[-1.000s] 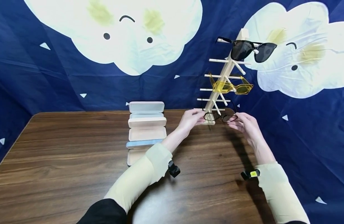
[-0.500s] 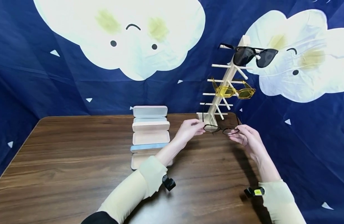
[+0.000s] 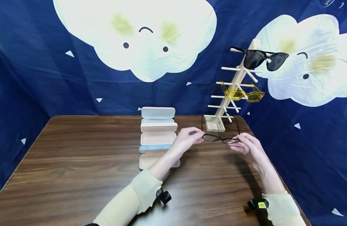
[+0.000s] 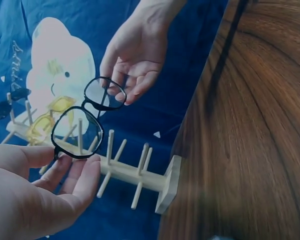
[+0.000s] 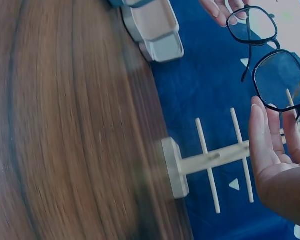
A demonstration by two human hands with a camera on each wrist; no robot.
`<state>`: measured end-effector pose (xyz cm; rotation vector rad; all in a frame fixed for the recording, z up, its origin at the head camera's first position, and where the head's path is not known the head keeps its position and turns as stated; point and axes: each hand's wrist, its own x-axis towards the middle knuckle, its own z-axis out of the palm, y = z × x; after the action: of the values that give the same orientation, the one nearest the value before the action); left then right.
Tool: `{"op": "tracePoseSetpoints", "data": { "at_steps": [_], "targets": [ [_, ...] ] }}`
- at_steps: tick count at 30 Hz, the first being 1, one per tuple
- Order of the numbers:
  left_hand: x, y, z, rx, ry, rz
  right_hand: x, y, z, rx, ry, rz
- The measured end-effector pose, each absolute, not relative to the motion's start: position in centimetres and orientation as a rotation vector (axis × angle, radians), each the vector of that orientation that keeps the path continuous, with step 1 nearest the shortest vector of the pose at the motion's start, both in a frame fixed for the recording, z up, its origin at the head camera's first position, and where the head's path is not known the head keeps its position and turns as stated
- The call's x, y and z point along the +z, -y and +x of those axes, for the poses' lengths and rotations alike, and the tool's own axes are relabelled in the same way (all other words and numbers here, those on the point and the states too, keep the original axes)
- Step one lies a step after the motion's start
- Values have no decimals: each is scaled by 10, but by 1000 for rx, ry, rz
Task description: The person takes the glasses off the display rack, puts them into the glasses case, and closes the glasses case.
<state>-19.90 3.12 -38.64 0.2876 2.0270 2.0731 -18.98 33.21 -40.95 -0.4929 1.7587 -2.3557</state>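
One wooden stand, on one tabletop. Three pairs of eyewear altogether: two on the stand — one black pair of sunglasses, one yellow pair of glasses — and one pair of black-framed glasses in front of it. Left of the stand, three open cases, so six halves. Before the stand, two hands: one left hand, one right hand. Two black wrist devices, nearer than the stand. Two cloud faces, one on either side of it.
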Motion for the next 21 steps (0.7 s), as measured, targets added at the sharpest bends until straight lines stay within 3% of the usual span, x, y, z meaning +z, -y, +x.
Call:
{"op": "tracePoseSetpoints", "data": {
  "at_steps": [21],
  "targets": [
    [-383, 45, -176, 2144, -2177, 167, -404, -245, -200, -2303, -1878, -492]
  ]
}}
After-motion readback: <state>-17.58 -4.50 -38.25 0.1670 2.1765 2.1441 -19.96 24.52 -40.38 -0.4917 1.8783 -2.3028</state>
